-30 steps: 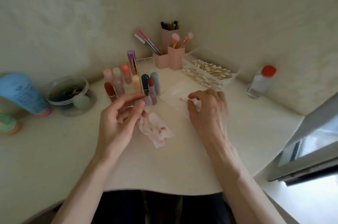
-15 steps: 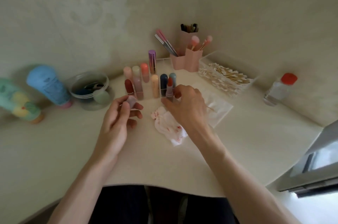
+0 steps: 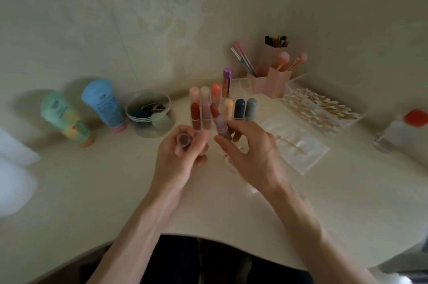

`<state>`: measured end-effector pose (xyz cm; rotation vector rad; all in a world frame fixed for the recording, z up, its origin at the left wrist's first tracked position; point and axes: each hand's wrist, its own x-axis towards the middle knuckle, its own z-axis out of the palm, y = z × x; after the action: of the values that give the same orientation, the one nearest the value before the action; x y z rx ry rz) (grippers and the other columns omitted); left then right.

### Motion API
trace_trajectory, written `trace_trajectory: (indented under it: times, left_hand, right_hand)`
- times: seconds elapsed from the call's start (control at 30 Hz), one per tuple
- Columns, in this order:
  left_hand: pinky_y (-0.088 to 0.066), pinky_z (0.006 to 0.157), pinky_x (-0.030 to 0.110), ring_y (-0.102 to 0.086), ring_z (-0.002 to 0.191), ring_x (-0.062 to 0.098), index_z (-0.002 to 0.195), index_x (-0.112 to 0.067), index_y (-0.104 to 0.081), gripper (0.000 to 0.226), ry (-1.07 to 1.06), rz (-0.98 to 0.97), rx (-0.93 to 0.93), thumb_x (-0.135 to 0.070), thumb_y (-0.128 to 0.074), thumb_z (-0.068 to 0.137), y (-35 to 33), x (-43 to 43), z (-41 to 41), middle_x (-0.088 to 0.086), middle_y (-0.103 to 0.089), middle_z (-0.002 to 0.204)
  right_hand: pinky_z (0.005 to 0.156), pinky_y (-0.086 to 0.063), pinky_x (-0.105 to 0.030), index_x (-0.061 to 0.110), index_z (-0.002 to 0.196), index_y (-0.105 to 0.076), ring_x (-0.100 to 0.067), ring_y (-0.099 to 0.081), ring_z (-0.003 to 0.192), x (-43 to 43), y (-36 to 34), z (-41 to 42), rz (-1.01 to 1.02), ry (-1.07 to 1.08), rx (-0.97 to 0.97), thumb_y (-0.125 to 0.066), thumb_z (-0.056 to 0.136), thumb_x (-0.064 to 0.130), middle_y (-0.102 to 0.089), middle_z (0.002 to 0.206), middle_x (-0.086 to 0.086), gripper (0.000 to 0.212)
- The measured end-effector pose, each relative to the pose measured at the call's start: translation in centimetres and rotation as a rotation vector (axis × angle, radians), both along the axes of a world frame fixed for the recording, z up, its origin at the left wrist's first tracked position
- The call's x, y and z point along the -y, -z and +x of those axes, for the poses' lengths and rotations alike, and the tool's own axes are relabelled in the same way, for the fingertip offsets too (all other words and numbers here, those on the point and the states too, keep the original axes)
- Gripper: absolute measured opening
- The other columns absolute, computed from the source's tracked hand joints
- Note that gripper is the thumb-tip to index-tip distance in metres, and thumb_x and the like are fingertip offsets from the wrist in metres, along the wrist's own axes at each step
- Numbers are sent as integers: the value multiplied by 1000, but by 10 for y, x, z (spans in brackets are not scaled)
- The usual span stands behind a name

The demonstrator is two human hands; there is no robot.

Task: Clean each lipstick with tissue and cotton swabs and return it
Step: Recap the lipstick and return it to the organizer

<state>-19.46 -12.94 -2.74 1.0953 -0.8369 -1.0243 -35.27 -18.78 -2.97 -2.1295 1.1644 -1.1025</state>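
Note:
My right hand (image 3: 251,151) pinches an uncapped lipstick (image 3: 219,121) with a mauve tube and a red tip, tilted up to the left. Its mauve cap (image 3: 183,139) sits in my left hand (image 3: 183,161), gripped with the open end towards me. Just behind both hands stands a clear lipstick rack (image 3: 240,89) with several capped lipsticks. A used cotton swab (image 3: 292,146) lies on a flat tissue (image 3: 298,151) to the right. My right hand hides most of the stained, crumpled tissue beneath it.
A clear box of cotton swabs (image 3: 324,107) and a pink brush holder (image 3: 271,84) stand at the back right. A red-capped bottle (image 3: 403,130) is far right. A round clear tub (image 3: 149,114), a blue tube (image 3: 104,103) and a green tube (image 3: 64,119) stand left.
My right hand left the swab on the flat tissue, reached to the rack and lifted out the uncapped lipstick. My left hand turned the cap's open end towards me.

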Motion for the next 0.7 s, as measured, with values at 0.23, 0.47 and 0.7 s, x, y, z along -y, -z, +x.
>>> trace_trajectory:
  times: [0.23,0.47,0.7]
  left_hand:
    - [-43,54,22,-46,60,13,86,-12,-54,38,28,-21,112,-24,-84,68,0,-2,-1,-5,-44,67]
    - [-40,54,25,-43,58,11,113,-17,-77,33,-37,-51,103,-27,-77,82,-2,-3,0,-4,-47,62]
    - [-41,58,24,-40,61,20,98,-16,-83,22,-161,-66,178,-27,-81,80,-3,-4,0,25,-39,66]
  right_hand:
    - [67,-39,-17,21,100,-70,-8,-56,74,0,7,3,-35,-117,39,-70,99,28,-62,84,12,7]
    - [75,-47,-23,16,108,-74,-12,-61,84,-1,10,6,-44,-198,1,-70,101,27,-69,90,8,13]
    - [74,-47,-20,22,103,-75,-11,-61,83,-3,12,8,-53,-166,38,-78,94,32,-69,90,13,14]
